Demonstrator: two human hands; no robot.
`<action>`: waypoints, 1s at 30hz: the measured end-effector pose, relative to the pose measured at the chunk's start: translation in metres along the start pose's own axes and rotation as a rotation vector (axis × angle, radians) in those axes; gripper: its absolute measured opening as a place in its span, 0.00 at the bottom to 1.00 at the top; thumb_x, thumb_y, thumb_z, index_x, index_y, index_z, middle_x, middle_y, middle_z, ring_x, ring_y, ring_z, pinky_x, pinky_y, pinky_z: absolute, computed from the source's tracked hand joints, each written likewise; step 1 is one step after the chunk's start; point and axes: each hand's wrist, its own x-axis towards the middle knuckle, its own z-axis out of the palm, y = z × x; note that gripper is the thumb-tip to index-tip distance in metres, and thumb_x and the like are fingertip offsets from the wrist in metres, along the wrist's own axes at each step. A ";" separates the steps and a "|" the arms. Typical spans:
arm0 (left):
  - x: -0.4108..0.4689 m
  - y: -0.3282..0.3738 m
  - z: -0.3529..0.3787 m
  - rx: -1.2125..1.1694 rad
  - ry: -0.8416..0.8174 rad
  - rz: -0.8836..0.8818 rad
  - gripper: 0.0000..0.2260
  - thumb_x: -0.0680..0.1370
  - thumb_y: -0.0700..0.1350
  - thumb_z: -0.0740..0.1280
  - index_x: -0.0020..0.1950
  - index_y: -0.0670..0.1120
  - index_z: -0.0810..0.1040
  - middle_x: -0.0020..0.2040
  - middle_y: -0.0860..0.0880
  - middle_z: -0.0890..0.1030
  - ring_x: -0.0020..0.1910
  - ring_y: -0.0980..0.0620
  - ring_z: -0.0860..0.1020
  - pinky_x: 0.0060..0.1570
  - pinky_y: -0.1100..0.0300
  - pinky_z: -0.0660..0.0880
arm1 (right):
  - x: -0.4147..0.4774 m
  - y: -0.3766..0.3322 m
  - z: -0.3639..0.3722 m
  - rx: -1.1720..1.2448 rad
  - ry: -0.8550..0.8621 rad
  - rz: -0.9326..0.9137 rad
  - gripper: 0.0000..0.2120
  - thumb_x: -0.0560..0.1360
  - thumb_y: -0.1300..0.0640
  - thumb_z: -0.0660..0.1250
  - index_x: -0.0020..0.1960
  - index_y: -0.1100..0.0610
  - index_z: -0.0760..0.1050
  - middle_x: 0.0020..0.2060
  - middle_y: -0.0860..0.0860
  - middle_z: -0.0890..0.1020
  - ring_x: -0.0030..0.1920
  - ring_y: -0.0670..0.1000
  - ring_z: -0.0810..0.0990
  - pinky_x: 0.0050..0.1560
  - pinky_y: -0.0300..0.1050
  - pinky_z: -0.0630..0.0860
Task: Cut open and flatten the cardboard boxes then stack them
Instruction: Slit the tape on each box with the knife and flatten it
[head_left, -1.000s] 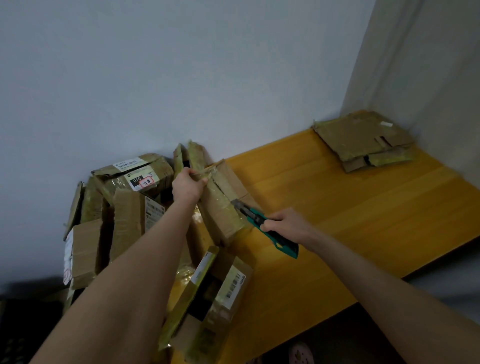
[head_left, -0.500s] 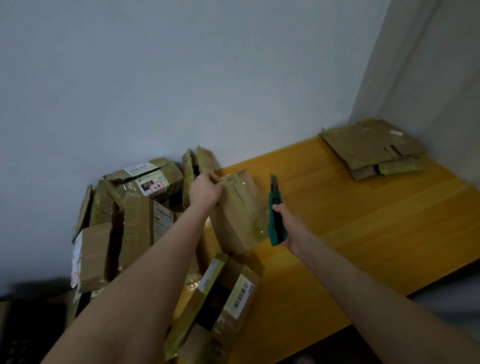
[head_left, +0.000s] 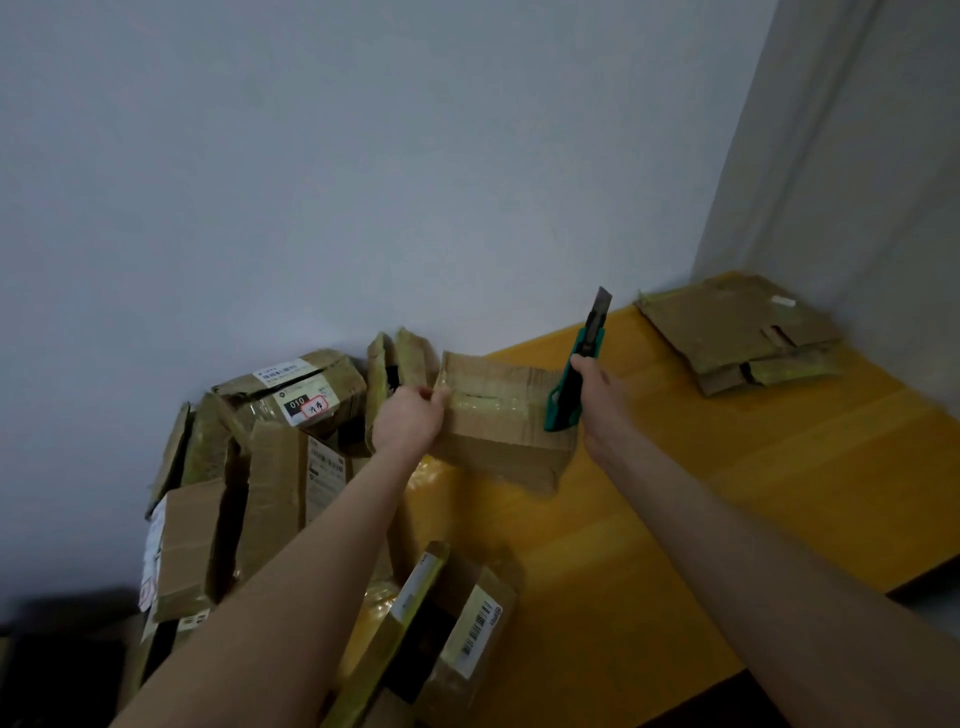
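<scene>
Holding a creased, seemingly taped box (head_left: 506, 439), the left hand (head_left: 410, 422) grips its end; the right hand (head_left: 598, 391) clutches a cutter (head_left: 591, 339).

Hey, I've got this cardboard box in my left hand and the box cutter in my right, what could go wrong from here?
1. The blade of the box cutter is out, and your left hand pinches the cardboard box right at the taped seam; a cut run toward that grip could reach your fingers.
2. The box is steadied at one end only, so it may twist or slide on the table under blade pressure.
</scene>
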 end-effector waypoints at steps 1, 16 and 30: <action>-0.003 -0.008 0.003 0.037 -0.006 -0.013 0.16 0.81 0.57 0.59 0.57 0.48 0.79 0.44 0.47 0.82 0.40 0.45 0.82 0.45 0.49 0.81 | 0.003 0.004 0.002 0.016 -0.016 0.021 0.07 0.80 0.53 0.61 0.51 0.55 0.72 0.41 0.51 0.75 0.42 0.50 0.75 0.42 0.44 0.71; -0.017 0.007 0.047 0.676 -0.357 0.425 0.58 0.66 0.68 0.72 0.79 0.48 0.37 0.80 0.45 0.42 0.78 0.44 0.43 0.75 0.41 0.47 | 0.024 0.042 0.013 0.114 -0.169 0.315 0.09 0.81 0.51 0.58 0.53 0.55 0.74 0.46 0.51 0.79 0.48 0.50 0.78 0.55 0.49 0.73; -0.036 0.005 0.068 0.887 -0.358 0.481 0.59 0.66 0.71 0.68 0.78 0.46 0.34 0.80 0.45 0.43 0.78 0.41 0.46 0.73 0.35 0.50 | 0.007 0.063 -0.029 -0.164 -0.153 0.434 0.18 0.81 0.50 0.58 0.66 0.58 0.69 0.56 0.54 0.77 0.49 0.51 0.76 0.44 0.47 0.73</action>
